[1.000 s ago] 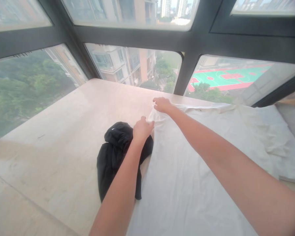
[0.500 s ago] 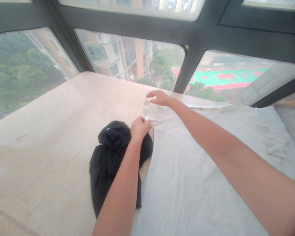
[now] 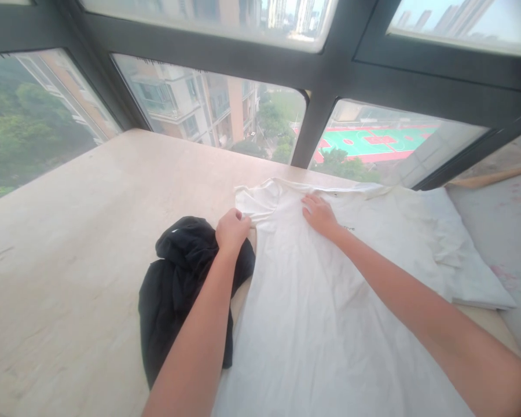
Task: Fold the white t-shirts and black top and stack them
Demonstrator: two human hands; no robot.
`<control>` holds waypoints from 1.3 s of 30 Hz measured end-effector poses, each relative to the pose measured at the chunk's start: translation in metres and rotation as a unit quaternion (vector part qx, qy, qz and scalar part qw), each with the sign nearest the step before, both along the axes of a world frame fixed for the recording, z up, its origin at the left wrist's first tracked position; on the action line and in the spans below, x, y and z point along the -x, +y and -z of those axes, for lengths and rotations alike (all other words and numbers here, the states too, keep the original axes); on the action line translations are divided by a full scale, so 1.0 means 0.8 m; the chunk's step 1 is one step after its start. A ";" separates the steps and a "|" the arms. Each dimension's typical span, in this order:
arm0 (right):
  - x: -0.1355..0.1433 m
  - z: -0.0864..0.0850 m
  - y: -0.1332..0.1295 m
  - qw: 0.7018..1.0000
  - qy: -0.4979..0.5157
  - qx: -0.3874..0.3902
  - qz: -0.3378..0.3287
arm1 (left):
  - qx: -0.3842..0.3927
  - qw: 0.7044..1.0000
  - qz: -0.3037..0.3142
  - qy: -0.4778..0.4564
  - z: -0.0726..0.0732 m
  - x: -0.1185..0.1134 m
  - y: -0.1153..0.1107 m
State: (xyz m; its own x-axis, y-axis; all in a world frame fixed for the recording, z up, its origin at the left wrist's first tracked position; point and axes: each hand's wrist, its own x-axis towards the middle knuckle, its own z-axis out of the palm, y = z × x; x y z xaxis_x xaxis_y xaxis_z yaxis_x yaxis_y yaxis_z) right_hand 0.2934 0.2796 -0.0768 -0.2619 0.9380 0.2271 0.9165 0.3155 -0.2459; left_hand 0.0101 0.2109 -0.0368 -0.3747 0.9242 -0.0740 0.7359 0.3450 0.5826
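A white T-shirt (image 3: 295,301) lies spread over the ledge, with creases near its sleeve and small dark lettering partly covered by my right forearm. My left hand (image 3: 233,230) pinches the lower corner of the shirt's left-side sleeve between thumb and fingers. Flat on the upper chest of the shirt, below the collar, rests my right hand (image 3: 320,214), fingers stretched out. A crumpled black garment (image 3: 182,278) sits left of the shirt, partly hidden behind my left forearm.
The pale stone window ledge (image 3: 91,231) runs beneath the clothes. Dark window frames (image 3: 208,52) rise along its back edge. At the right, a light patterned surface (image 3: 512,231) borders the ledge, beside a folded-looking white fabric end (image 3: 481,284).
My right hand has moved from above the sleeve's end rightward and down onto the shirt's chest. The sleeve now lies more spread out. My left hand stays at its corner; the view has shifted right.
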 end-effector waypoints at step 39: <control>-0.417 -0.115 -0.108 0.923 0.026 0.113 0.367 | -0.002 0.995 0.011 0.102 0.000 0.001 0.012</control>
State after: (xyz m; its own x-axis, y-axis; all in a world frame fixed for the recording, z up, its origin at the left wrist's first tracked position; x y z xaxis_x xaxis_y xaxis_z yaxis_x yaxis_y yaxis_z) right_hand 0.6267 0.1934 0.0150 0.4695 0.8829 -0.0020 0.8475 -0.4513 -0.2793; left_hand 0.0091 0.2208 -0.0365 -0.3618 0.9322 0.0063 0.8465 0.3257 0.4212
